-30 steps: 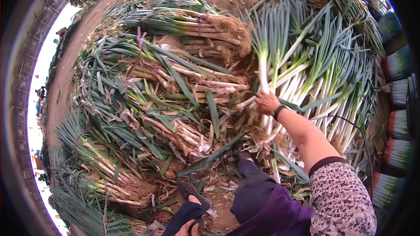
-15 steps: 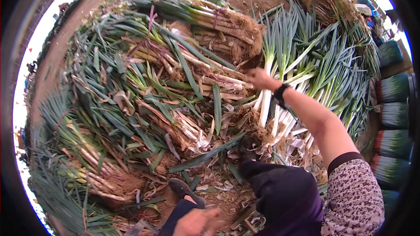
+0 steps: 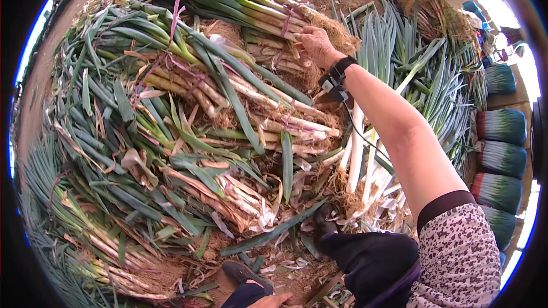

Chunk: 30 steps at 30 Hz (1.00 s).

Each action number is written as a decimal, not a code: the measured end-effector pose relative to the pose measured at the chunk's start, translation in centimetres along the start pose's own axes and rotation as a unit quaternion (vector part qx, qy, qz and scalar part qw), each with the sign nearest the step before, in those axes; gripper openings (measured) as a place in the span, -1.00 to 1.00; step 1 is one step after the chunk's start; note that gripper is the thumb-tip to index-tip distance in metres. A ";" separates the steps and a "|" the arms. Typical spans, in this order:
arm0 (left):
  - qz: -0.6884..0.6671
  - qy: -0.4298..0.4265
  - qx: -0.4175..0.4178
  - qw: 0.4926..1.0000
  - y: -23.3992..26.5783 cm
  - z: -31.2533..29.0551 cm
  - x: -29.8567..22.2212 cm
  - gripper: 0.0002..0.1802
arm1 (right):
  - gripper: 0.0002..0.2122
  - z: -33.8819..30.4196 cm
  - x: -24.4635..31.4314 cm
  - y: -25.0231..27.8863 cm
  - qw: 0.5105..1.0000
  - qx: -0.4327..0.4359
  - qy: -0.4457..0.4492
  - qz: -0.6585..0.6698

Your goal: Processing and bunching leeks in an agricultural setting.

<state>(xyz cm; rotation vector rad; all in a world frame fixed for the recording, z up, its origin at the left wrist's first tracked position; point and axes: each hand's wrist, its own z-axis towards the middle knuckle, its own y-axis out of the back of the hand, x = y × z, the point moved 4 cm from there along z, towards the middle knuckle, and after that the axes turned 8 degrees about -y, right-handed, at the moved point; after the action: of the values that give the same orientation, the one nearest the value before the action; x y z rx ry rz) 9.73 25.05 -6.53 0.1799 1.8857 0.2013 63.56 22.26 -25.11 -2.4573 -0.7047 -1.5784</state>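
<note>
My right hand (image 3: 317,45) reaches to the far middle, its fingers curled onto the pale stalks of a tied green onion bundle (image 3: 268,20). A pinkish-purple tie runs round that bundle near the fingers, and its brown roots (image 3: 342,34) lie just beyond the hand. Under my right forearm are loose green onions (image 3: 355,151) with clean white stems. Only a sliver of my left hand (image 3: 273,301) shows at the lower edge, by my left leg, with most of its fingers cut off.
More tied green onions (image 3: 188,88) and loose leaves cover the ground to the left. A rooty bundle (image 3: 425,8) lies at the far right. Wrapped green onion bundles (image 3: 496,191) line the right side. My shoes (image 3: 245,274) stand among scraps.
My right hand has moved farther away and leftward, from beside the white stems onto the tied bundle. My left hand has dropped lower, mostly out of view. The view has shifted.
</note>
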 end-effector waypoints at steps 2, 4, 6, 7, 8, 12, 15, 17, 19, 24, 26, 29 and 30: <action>-0.005 0.056 0.014 0.998 0.9 1.6 0.7 -0.73 | -0.89 1.8 1.5 -0.8 0.999 -0.020 0.024 0.020; 0.000 0.038 0.003 0.999 1.6 3.0 1.3 -0.73 | -0.80 4.2 2.6 -1.0 0.997 -0.024 0.046 0.053; -0.003 0.030 -0.003 1.000 2.4 4.3 1.5 -0.72 | -0.80 6.7 3.5 -1.3 0.992 -0.001 0.018 0.125; 0.000 0.030 -0.005 1.000 2.8 4.8 1.8 -0.72 | -0.81 7.7 3.5 -1.8 0.981 0.022 -0.012 0.193; 0.017 -0.004 -0.009 1.000 3.2 5.1 1.9 -0.71 | -0.81 8.6 3.8 -1.7 0.993 -0.032 -0.017 0.110; 0.032 -0.007 -0.010 0.999 5.4 6.7 1.5 -0.70 | -0.78 9.6 3.8 -5.1 0.995 -0.084 -0.004 0.051; 0.032 -0.015 0.017 0.999 6.0 6.4 1.0 -0.67 | -0.77 10.4 2.7 -2.4 0.970 -0.203 0.108 0.084; 0.102 -0.025 -0.001 0.994 6.0 5.4 0.4 -0.64 | -0.71 9.9 2.0 -2.6 0.975 -0.200 0.006 0.095; 0.096 -0.069 -0.008 0.993 5.5 4.4 0.2 -0.62 | -0.71 8.2 1.6 -2.6 0.962 -0.225 -0.033 0.150; 0.021 -0.024 0.044 0.999 3.5 2.2 -0.7 -0.62 | -0.80 -3.1 0.1 -7.5 0.960 -0.059 -0.155 0.226; 0.019 -0.069 0.028 0.997 2.4 2.3 -1.1 -0.66 | -0.81 -7.2 1.7 -6.4 0.948 -0.037 -0.168 0.268; 0.036 -0.043 -0.027 0.998 2.0 2.0 0.9 -0.70 | -0.82 -16.6 2.8 -7.3 0.947 -0.004 -0.143 0.287; -0.021 -0.003 -0.066 0.998 2.3 2.8 0.8 -0.67 | -0.82 -20.3 2.7 -6.8 0.947 -0.061 -0.167 0.266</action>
<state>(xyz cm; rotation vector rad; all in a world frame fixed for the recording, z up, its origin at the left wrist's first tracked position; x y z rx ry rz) 12.15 27.57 -7.66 0.0514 1.8620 0.2964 44.67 21.89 -14.63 -2.7163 0.0471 -1.0442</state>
